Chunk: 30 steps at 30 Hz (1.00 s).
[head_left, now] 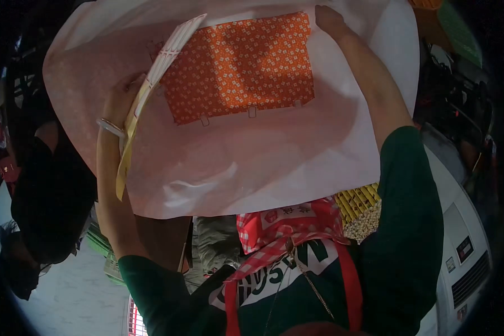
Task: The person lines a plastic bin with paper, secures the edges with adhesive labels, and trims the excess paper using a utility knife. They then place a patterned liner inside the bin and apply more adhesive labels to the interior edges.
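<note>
An orange floral cloth [242, 67] with small white flowers lies on a large pale pinkish sheet [263, 159]. Several small clip-like tabs [252, 112] show along its lower edge. My left hand [127, 89] is left of the cloth, closed on a thin yellow and white card [151, 84] seen nearly edge-on. That card slants up over the cloth's left side, and some of my fingers are hidden behind it. Just off the cloth's upper right corner, my right hand [329, 21] is closed over the sheet; what its fingers hold, if anything, cannot be made out.
Below the sheet's near edge are a red checked apron [288, 224], a yellow patterned cloth [357, 201] and a dark grey bundle [215, 243]. A white machine casing [459, 224] stands at right. A dark-clothed person [53, 190] is at left.
</note>
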{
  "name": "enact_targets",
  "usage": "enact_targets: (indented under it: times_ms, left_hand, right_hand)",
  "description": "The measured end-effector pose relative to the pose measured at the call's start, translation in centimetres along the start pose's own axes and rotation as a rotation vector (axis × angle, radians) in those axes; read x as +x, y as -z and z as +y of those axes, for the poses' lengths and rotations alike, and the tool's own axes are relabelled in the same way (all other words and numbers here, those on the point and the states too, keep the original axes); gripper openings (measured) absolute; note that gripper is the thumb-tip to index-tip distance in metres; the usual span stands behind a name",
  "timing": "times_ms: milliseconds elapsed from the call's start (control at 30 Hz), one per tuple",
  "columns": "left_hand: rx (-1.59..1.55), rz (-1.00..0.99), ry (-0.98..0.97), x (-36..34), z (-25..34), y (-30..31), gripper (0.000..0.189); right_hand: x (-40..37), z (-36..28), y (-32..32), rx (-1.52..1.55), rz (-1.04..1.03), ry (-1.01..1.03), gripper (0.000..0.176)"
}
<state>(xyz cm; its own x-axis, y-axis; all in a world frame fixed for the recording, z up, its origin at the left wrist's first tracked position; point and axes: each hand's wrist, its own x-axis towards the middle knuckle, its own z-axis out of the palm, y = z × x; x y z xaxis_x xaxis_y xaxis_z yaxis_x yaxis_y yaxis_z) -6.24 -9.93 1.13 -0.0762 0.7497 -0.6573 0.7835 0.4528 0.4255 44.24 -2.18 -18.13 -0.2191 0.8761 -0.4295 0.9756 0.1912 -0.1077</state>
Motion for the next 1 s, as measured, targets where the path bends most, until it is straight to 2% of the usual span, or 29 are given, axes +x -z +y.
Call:
enact_targets:
  times_ms: [67,133,167,200,233,267,300,333,433,467,533,567,600,667,833,933,1000]
  left_hand:
    - [-0.197,-0.172,0.014,-3.0,0.0,-2.1,0.035]
    - [-0.399,-0.327,0.024,-9.1,-2.3,-1.6,0.035]
    - [-0.5,-0.4,0.026,-9.6,-0.1,-4.4,0.034]
    - [-0.6,-0.474,0.03,-9.5,1.4,-6.6,0.034]
    - [-0.699,-0.549,0.033,-10.1,2.3,-8.3,0.034]
    - [-0.797,-0.63,0.039,-13.7,0.3,-7.6,0.034]
    - [-0.898,-0.716,0.051,-16.0,-0.2,-8.2,0.034]
    - [-1.002,-0.802,0.06,-8.4,6.4,-15.3,0.034]
    - [-1.312,-1.063,0.073,-8.0,8.4,-20.1,0.033]
    - [-0.875,-1.086,-0.548,-4.7,5.4,-25.7,0.032]
    - [0.12,-0.995,-0.73,-6.1,10.8,-25.1,0.031]
    - [0.016,-0.885,-0.702,-6.9,9.7,-27.6,0.028]
    - [0.022,-0.891,-0.703,-7.0,8.7,-30.1,0.028]
    - [0.133,-0.901,-0.528,-8.5,9.6,-30.1,0.033]
    - [0.178,-0.99,-0.495,-9.1,10.6,-30.5,0.032]
    - [0.188,-0.962,-0.457,-9.3,10.6,-29.4,0.033]
    - [0.102,-0.854,-0.5,-9.0,10.2,-28.7,0.034]
  right_hand:
    - [-3.3,-2.9,-0.7,-0.427,0.005,0.16,0.019]
    - [-4.9,-4.5,-3.2,-0.562,-0.241,0.287,0.023]
    - [-3.7,-3.4,-4.9,-0.566,-0.234,0.293,0.023]
    - [-5.5,-3.2,-6.4,-0.7,-0.233,0.338,0.024]
    - [-8.5,-2.7,-7.6,-0.832,-0.231,0.381,0.025]
    - [-16.5,-0.9,-8.3,-0.962,-0.234,0.423,0.026]
    - [-16.8,0.1,-10.4,-1.091,-0.244,0.468,0.027]
    - [-10.5,-1.9,-13.6,-1.222,-0.253,0.512,0.028]
    - [-13.7,1.0,-18.7,-1.625,-0.271,0.634,0.032]
    - [-13.8,2.3,-20.5,-1.757,-0.272,0.675,0.033]
    - [-15.2,-2.2,-13.9,-0.219,-0.198,0.285,0.033]
    - [-15.3,-2.2,-14.2,-0.214,-0.196,0.277,0.033]
    - [-15.2,-2.2,-14.5,-0.279,-0.204,0.283,0.033]
    - [-15.9,-2.3,-15.7,-0.403,-0.233,0.301,0.033]
    - [-17.6,-3.7,-14.9,-0.635,-0.26,0.366,0.033]
    - [-21.3,-4.2,-12.4,-0.821,-0.257,0.444,0.034]
    - [-20.9,-4.4,-11.4,-0.944,-0.246,0.502,0.035]
